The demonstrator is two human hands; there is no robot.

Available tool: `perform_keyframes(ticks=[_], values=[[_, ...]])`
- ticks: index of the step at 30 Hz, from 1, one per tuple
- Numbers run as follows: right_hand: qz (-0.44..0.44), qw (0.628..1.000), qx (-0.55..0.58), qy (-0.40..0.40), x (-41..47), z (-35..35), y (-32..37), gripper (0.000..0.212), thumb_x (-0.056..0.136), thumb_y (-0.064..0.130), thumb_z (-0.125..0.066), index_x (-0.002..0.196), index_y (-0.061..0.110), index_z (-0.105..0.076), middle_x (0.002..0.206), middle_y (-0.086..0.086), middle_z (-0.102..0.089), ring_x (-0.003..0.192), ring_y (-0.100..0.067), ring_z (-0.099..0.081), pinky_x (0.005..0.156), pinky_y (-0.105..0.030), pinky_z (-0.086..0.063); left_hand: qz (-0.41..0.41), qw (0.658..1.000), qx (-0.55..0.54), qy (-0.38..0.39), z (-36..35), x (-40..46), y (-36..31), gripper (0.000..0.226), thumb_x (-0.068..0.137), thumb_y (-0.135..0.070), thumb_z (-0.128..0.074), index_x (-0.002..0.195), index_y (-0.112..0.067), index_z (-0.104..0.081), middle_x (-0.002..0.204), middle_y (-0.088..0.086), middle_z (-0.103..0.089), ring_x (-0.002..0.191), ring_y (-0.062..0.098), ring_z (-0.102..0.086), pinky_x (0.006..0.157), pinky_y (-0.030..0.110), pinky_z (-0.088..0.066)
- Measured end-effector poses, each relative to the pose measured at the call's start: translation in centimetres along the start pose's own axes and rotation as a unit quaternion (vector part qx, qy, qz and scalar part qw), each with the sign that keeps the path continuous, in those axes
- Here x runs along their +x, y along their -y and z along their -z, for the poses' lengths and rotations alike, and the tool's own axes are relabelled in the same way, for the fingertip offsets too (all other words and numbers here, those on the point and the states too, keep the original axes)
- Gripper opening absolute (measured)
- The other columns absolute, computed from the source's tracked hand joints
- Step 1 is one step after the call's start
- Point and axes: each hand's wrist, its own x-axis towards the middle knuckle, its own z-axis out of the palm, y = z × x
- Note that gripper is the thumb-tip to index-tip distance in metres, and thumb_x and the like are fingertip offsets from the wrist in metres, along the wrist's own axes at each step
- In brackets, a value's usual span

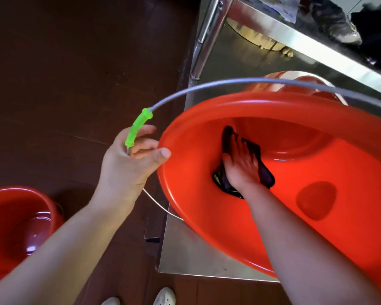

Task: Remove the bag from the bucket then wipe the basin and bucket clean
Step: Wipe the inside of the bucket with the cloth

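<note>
shoes (165, 296) show at the bottom edge, nearest of all. left of the bucket (306, 194), a red basin (13, 221) sits on the dark floor. left hand (130, 159) curls round the bucket's rim, thumb on top, its green handle grip (138, 126) against the fingers. right hand (242, 166) lies flat-fingered inside the bucket, pressing a dark cloth (266, 175) to the wall. beyond the bucket, another red tub (295, 81) rests on the steel shelf (240, 60).

The red bucket (273, 216) is showing glossy, smooth plastic; its handle (207, 84) is looking like grey metal; the bench (196, 249) is gleaming as brushed steel.
</note>
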Motion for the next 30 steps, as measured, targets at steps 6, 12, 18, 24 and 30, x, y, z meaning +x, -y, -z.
perform_keyframes(ticks=[6,12,18,24,30], values=[[-0.034,0.999,0.02,0.012,-1.8,0.4,1.8,0.062,0.099,0.037,-0.025,0.151,0.025,0.006,0.16,0.002,0.002,0.147,-0.014,0.001,0.118,-0.042,0.001,0.134,0.991,-0.02,0.01,-2.1,-3.9,5.1,0.067,0.067,-0.022,-0.081,0.117,-0.033,-0.037,0.123,-0.002,-0.052,0.105,0.006,-0.061,0.076,0.021,-0.052],[0.071,0.995,0.056,-0.034,-13.4,-2.3,7.1,0.07,0.086,0.049,-0.015,0.146,0.031,0.014,0.159,0.004,0.005,0.146,-0.013,0.006,0.118,-0.039,0.003,0.107,0.993,0.045,0.003,-2.3,-4.5,5.5,0.035,0.086,-0.015,-0.064,0.105,-0.038,-0.046,0.116,-0.006,-0.061,0.109,0.012,-0.059,0.098,0.039,-0.046],[0.12,0.99,0.067,-0.037,-13.8,-1.9,6.1,0.068,0.086,0.05,-0.015,0.146,0.034,0.014,0.159,0.006,0.009,0.146,-0.012,0.01,0.119,-0.038,0.001,0.049,0.991,0.126,-0.019,-2.2,-4.3,4.8,0.034,0.08,-0.028,-0.07,0.097,-0.042,-0.045,0.097,-0.016,-0.063,0.093,0.003,-0.062,0.086,0.038,-0.052],[0.017,1.0,0.011,-0.022,-4.3,-0.5,2.2,0.063,0.098,0.039,-0.032,0.152,0.024,-0.003,0.16,0.0,-0.006,0.147,-0.016,-0.005,0.118,-0.039,-0.005,-0.018,0.982,0.183,-0.035,-1.8,-3.6,2.8,0.034,0.072,-0.037,-0.068,0.093,-0.05,-0.045,0.091,-0.025,-0.063,0.082,-0.003,-0.063,0.068,0.027,-0.049],[-0.001,0.998,0.001,-0.065,-1.7,-0.5,0.7,0.055,0.097,0.037,-0.034,0.148,0.019,-0.026,0.154,-0.006,-0.027,0.143,-0.021,-0.019,0.116,-0.041,-0.012,0.031,0.988,0.136,0.06,-1.8,-2.3,1.9,0.059,0.061,-0.023,-0.077,0.106,-0.051,-0.05,0.098,-0.019,-0.065,0.088,0.002,-0.066,0.065,0.012,-0.05]])
